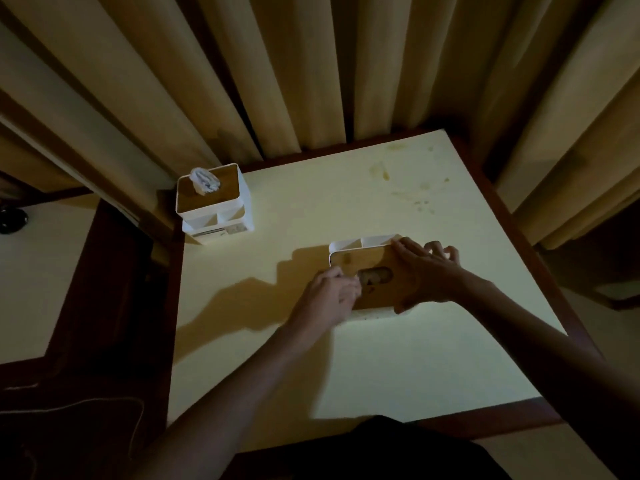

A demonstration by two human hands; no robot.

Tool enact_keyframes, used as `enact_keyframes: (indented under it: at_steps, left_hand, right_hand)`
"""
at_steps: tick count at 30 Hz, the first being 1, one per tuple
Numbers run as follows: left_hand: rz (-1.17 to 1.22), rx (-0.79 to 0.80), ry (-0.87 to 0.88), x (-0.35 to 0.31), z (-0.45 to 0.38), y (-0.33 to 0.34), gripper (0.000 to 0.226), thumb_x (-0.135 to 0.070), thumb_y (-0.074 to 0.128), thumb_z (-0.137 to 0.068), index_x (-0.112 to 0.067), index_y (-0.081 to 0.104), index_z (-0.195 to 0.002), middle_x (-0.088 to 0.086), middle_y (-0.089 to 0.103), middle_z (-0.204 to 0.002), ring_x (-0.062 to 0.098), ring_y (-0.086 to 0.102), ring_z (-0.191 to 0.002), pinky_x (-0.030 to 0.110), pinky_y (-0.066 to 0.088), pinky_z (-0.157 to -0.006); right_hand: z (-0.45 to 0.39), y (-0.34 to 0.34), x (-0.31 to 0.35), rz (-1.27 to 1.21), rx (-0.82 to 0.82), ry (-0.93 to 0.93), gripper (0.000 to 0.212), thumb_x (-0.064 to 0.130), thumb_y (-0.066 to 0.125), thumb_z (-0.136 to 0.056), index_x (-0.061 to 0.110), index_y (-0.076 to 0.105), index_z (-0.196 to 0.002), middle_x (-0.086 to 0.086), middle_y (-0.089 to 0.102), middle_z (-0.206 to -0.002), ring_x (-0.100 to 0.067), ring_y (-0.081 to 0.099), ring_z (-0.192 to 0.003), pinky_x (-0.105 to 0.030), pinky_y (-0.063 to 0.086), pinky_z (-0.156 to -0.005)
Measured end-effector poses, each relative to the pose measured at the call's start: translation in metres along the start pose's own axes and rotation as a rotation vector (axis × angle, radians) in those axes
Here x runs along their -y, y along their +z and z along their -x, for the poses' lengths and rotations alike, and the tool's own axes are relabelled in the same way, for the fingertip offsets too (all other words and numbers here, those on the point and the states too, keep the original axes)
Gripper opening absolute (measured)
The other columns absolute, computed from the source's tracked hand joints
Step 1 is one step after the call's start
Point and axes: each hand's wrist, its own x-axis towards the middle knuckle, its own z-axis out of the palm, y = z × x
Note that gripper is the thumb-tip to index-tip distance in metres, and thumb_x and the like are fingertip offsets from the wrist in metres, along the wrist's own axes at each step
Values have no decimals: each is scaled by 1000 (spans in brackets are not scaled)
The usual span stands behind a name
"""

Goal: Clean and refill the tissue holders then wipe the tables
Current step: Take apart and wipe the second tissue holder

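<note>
A white tissue holder (349, 252) with a wooden lid stands in the middle of the pale yellow table (381, 358). My right hand (427, 271) grips the lid's right side, thumb at the front and fingers over the far corner. My left hand (329, 296) rests at the lid's left front, its fingertips at the oval slot (375, 274); whether they pinch a tissue is unclear. A second white holder (214, 202) stands at the table's far left corner with a white tissue (205, 180) sticking up from its wooden lid.
Brownish stains (384, 173) mark the far part of the table. Beige curtains (311, 64) hang right behind the table's far edge. A dark wooden frame (512, 209) borders the table. Another pale table (38, 271) lies to the left across a dark gap.
</note>
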Motion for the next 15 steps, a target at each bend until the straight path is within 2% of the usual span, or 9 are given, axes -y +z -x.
enact_keyframes:
  at_steps: [1,3,7,9,12,15]
  left_hand:
    - [32,29,-43,0,12,3,16,-14,59,-89,-16,73,-98,0,56,-93,10,59,-85,25,49,-81]
    - [90,-15,-132,0,29,10,18,-19,59,-92,-20,71,-106,-9,50,-97,9,58,-90,25,50,-83]
    - [90,-298,-296,2,28,13,23,-12,62,-88,-17,72,-108,-7,50,-95,11,58,-84,9,40,-76]
    - [127,-385,-343,7,16,8,22,-9,60,-87,-15,74,-104,-1,56,-97,16,61,-85,8,41,-76]
    - [64,-331,-299,20,-8,-4,21,-12,59,-89,-18,73,-103,3,57,-100,19,60,-89,17,45,-82]
    - [6,-194,-205,34,-27,-23,22,-12,58,-91,-19,71,-108,-1,55,-106,17,57,-100,21,49,-82]
  right_hand:
    - [1,0,2,1,-5,4,134,69,75,-57,27,-11,-151,6,-3,-159,-31,15,-138,-54,12,-110]
    - [1,1,5,-8,-10,19,134,70,74,-57,26,-10,-151,5,-2,-159,-32,15,-137,-55,12,-111]
    - [11,17,21,-95,-93,149,133,76,71,-55,23,-3,-152,3,5,-157,-31,19,-135,-53,14,-110]
    - [20,33,44,-160,-197,256,131,79,67,-54,17,4,-151,-2,15,-153,-30,23,-133,-54,16,-109]
    - [37,53,82,-227,-288,411,121,82,52,-67,6,6,-149,-9,21,-149,-30,23,-134,-54,15,-109]
    - [57,68,106,-224,-267,396,100,75,34,-84,7,6,-150,-8,23,-150,-28,20,-137,-52,14,-110]
